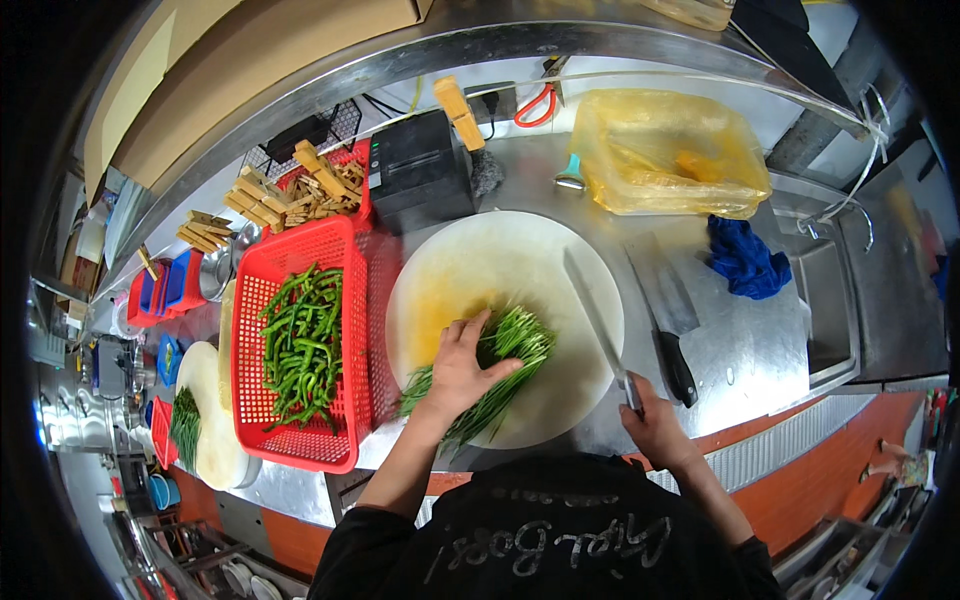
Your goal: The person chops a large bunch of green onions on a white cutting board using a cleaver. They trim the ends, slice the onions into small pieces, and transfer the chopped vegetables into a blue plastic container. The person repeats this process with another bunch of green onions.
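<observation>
A bunch of long green chives [525,337] lies on the round white cutting board [500,238]. My left hand [462,368] rests over the bunch, its thumb on one side and its fingers on the other, gripping it against the board. The stalks extend beneath this hand toward the board's near left edge. My right hand [655,425] is closed round the handle of a long kitchen knife [597,322] at the board's right edge. The knife's blade slants up and left over the board, apart from the chives.
Left of the board stands a red basket [352,400] of green peppers [305,345]. A black-handled cleaver [664,290], a blue cloth [748,258], and a sink [830,320] are on the right. Behind are a black boxy device [418,170], a peeler [570,175] and a yellow plastic-wrapped container [670,150].
</observation>
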Tool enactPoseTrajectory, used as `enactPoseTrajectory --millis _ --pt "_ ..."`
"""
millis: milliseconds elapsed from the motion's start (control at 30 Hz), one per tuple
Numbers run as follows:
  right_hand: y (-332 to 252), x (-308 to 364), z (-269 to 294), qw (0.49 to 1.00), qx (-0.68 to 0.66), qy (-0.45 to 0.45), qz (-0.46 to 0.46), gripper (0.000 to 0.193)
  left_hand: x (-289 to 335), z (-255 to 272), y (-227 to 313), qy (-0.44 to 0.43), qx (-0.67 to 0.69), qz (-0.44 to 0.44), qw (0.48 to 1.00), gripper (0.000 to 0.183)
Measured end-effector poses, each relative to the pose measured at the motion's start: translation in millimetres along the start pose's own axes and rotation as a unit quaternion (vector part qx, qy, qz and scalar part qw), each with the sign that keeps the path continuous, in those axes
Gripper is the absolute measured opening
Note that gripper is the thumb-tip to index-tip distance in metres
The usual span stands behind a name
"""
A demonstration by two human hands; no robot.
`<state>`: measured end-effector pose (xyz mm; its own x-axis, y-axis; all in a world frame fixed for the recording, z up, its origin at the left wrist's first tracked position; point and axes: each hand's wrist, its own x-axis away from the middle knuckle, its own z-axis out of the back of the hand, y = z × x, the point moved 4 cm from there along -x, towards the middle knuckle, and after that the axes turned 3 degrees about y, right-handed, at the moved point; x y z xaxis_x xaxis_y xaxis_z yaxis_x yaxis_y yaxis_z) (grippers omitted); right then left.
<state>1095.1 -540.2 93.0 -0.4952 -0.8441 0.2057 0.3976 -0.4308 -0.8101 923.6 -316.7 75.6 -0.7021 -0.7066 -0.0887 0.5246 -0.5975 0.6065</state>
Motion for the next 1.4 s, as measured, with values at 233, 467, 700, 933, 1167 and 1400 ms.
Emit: enactPoseTrajectory --millis 233,467,700,933,1167,1400 --pt "7.1 2.4 1.9 0.997 0.015 -0.063 -0.048 0.046 1.8 2.3 -33.1 0.073 0.253 0.049 0.963 0.017" --pt "5.1 4.0 -4.0 0.996 0.030 -0.070 -0.041 0.050 -0.4 0.8 -34.9 0.091 0.410 0.170 0.891 0.022" --pt "9.3 2.1 -6.7 0.999 0.014 -0.047 -0.011 0.051 -23.0 -25.8 -51.6 0.037 0.351 0.193 0.915 0.019" --pt "9.9 1.9 -7.4 0.999 0.000 -0.043 0.000 0.050 -28.8 -22.6 -27.0 0.070 0.329 0.104 0.936 0.014" --pt "7.6 3.1 -8.4 0.999 -0.006 -0.050 -0.009 0.053 -28.9 -19.8 -43.4 0.021 0.406 0.216 0.888 0.019" --pt "14.9 4.0 -9.4 0.999 -0.006 -0.029 0.018 0.050 -23.2 -20.3 -25.4 -0.022 0.160 0.071 0.984 0.031"
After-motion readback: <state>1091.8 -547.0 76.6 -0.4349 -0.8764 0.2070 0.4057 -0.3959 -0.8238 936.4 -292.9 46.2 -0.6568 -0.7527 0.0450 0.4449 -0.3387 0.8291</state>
